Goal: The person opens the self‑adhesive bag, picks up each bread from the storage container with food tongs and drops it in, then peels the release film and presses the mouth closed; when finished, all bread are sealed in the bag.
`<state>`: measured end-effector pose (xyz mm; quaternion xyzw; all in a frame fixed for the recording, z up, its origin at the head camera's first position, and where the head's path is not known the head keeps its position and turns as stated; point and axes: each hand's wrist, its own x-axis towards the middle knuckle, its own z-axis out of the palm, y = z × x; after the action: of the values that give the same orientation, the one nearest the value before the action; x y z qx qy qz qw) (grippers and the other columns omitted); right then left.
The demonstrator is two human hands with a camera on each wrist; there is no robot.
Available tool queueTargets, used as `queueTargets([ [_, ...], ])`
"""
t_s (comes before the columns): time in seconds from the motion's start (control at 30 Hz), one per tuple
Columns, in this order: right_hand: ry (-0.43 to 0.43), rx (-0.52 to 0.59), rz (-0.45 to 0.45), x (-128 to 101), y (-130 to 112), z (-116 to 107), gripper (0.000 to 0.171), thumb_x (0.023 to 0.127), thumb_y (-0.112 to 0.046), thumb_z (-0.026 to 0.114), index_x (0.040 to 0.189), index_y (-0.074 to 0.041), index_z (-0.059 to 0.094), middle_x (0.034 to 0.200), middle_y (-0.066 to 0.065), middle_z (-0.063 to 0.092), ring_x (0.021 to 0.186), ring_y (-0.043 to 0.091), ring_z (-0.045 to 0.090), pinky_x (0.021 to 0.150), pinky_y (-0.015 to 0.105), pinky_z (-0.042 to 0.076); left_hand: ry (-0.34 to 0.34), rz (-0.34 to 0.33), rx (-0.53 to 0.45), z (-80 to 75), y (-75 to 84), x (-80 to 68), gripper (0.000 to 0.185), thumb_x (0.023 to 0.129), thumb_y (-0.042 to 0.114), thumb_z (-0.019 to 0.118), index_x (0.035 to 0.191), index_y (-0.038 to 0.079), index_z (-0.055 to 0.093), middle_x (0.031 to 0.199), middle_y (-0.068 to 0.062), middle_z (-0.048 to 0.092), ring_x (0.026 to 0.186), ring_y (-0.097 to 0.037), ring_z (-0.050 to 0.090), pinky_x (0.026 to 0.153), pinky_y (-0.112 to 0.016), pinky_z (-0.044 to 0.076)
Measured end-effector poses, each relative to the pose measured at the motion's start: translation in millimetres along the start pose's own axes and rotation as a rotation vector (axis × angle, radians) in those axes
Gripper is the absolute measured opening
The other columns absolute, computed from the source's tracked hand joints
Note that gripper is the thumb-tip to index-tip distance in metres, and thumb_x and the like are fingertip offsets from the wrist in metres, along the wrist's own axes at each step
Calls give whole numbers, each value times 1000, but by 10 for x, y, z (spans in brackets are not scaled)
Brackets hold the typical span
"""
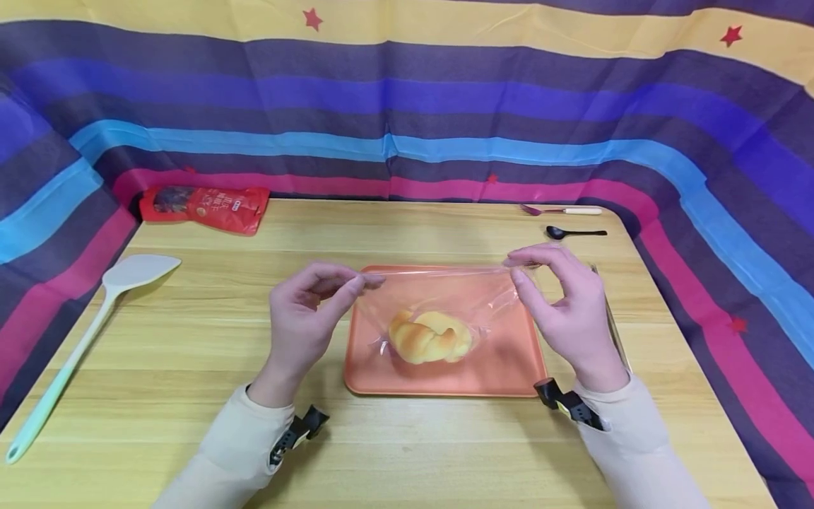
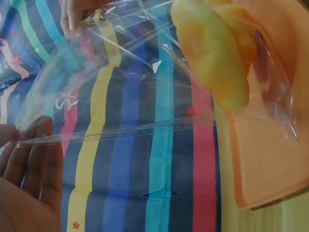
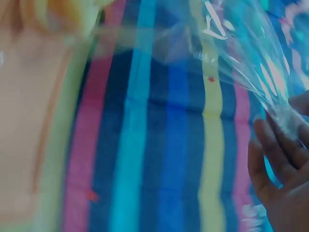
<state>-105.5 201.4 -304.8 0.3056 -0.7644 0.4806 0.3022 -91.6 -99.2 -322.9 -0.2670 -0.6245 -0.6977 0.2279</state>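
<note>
A clear plastic bag stretches between my two hands above the orange tray. Inside its lower part sits a golden bread roll, knotted or croissant-like in shape. My left hand pinches one upper corner of the bag between thumb and fingers, as the left wrist view also shows. On the other side my right hand pinches the opposite corner, where the film is bunched in the right wrist view. In the left wrist view the bread hangs partly in front of the tray; whether it touches the tray I cannot tell.
At the left lies a long spatula with a pale green handle. A red food packet rests at the back left. A fork and a black spoon lie back right. Something thin is partly hidden behind my right wrist.
</note>
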Motion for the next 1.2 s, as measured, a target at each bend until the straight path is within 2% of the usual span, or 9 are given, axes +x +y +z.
queueTargets([
  [0.1,16,-233,-182,82,-92,70,26,94,-18,60,102,5,70,96,14,69,91,31,62,84,37,46,26,21,93,42,19,-9,9,83,-14,67,90,-8,71,87,-17,73,81,-19,71,73,-28,57],
  [0.17,13,-325,-285,148,-191,142,28,96,-20,58,100,6,70,95,16,69,89,36,61,81,44,45,40,38,142,71,28,-16,13,80,-16,69,89,-7,73,86,-16,73,80,-16,71,73,-27,57],
  [0.27,-57,-404,-392,240,-352,246,24,99,-17,58,98,4,70,95,15,67,89,36,62,76,47,46,37,73,182,92,39,-15,14,78,-16,71,89,-6,74,86,-15,73,80,-14,70,73,-27,57],
  [0.37,-146,-406,-445,310,-464,374,18,99,-13,60,95,1,71,94,12,67,88,32,62,76,45,49,13,97,181,94,44,-5,11,81,-12,71,90,-6,75,87,-14,73,81,-17,70,74,-28,57],
  [0.57,-293,-400,-449,382,-579,646,7,92,-11,70,92,-4,70,90,6,65,81,23,60,67,34,51,-29,135,196,92,45,-2,12,82,-10,70,91,-4,75,88,-13,74,81,-19,71,75,-28,56],
  [0.7,-339,-398,-435,412,-615,751,4,92,-9,70,94,-5,70,90,4,64,77,20,58,65,28,49,-26,164,235,90,45,-5,8,83,-8,72,90,-4,75,86,-12,73,81,-17,70,75,-27,56],
  [0.97,-316,-383,-426,453,-575,798,3,90,-7,70,89,-4,71,84,3,64,71,18,58,63,26,53,-10,192,262,96,59,-11,6,85,-6,72,90,-6,75,85,-12,73,80,-19,70,74,-28,56],
  [1.2,-284,-397,-399,446,-479,645,3,85,-3,72,87,-5,72,81,3,63,72,19,60,62,30,54,15,174,244,69,58,-29,11,83,-12,71,89,-4,75,86,-13,73,78,-20,70,73,-26,56],
])
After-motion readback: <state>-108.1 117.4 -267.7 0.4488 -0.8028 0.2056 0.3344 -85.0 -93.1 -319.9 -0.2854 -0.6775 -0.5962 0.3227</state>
